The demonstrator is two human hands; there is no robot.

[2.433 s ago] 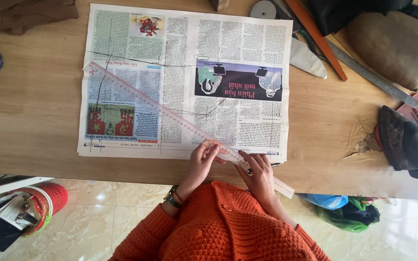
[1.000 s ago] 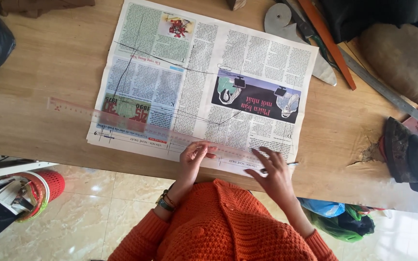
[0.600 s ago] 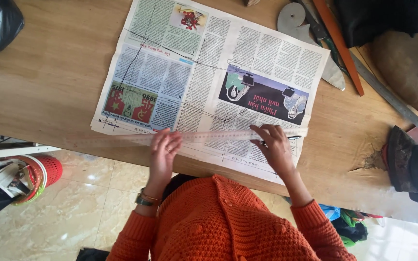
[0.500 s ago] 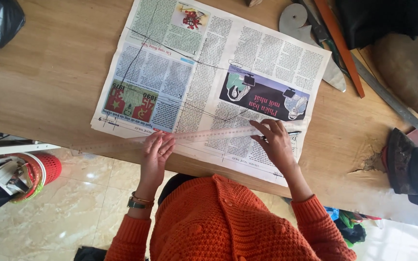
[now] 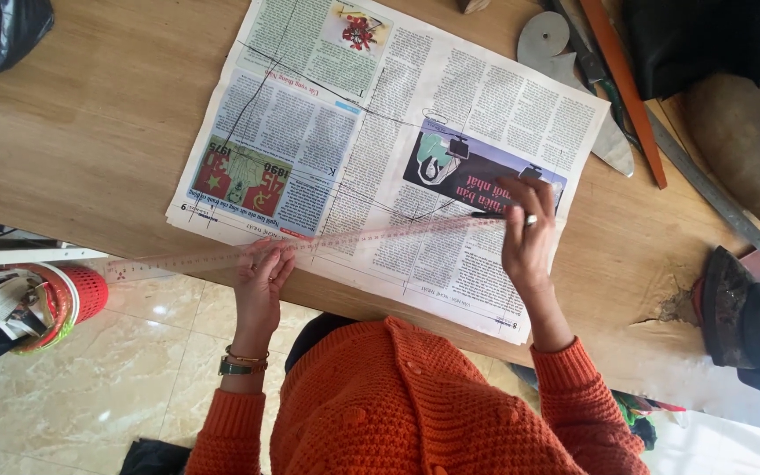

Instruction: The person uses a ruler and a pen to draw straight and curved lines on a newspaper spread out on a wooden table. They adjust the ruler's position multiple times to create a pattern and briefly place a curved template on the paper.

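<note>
Newspaper (image 5: 380, 149) lay spread flat on the wooden table (image 5: 98, 132) in front of both our hands, its near edge hanging close to the table's edge, and pencil lines already crossed its print. Across the sheet we held a long clear ruler (image 5: 310, 244), running from beyond our left hand (image 5: 261, 273) over to our right hand (image 5: 528, 237). Our left hand pressed down on the ruler with fingers mostly straight and spread, not gripping anything, only pinning it to the paper so that it would not slide; past that hand the ruler's end stuck out over the floor. Our right hand sat on the ruler's other end with fingers curled, and a dark pen (image 5: 488, 214) showed just beside its fingertips, lying along the ruler's edge; we judged the hand was closed on it, as for drawing a line against the straight edge. A ring showed on one finger.

Beyond our right hand lay a metal curved template (image 5: 565, 62), a long orange stick (image 5: 622, 88) and a grey metal rule (image 5: 705, 189), all well apart from the paper's work area. Left of our left hand, below the table, stood a red basket (image 5: 81, 295) with scraps in it.
</note>
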